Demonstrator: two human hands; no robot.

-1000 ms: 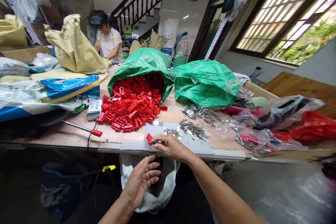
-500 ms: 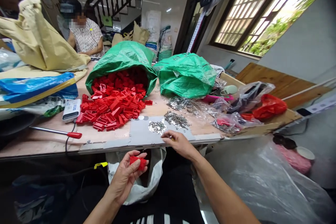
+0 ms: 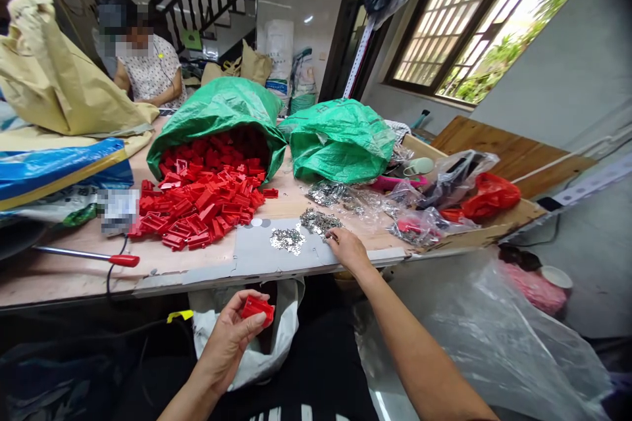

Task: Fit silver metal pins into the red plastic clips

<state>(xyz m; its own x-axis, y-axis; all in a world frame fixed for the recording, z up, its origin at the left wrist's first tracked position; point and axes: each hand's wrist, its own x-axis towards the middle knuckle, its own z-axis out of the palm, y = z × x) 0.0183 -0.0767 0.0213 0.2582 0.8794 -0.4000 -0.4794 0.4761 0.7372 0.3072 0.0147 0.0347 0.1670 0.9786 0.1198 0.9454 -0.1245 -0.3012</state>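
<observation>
Head view: left hand (image 3: 232, 335) holds a red clip (image 3: 257, 309) below the table edge, and right hand (image 3: 348, 248) is at the metal bits (image 3: 318, 220).
The clip sits at 6 o'clock, pinched between the left thumb and fingertips over a white bag (image 3: 284, 342) under the table (image 3: 64, 276). The right hand lies on the grey board (image 3: 254, 255) just right of centre, fingertips touching the metal bits at its 11 o'clock; I cannot tell whether they pinch anything. A red pile (image 3: 197, 200) spills from a green sack (image 3: 222, 108) at 10 o'clock, with a second green bag (image 3: 340, 138) at 1 o'clock. A screwdriver (image 3: 123, 260) lies at 9 o'clock, and another person (image 3: 148, 72) sits at 11 o'clock.
</observation>
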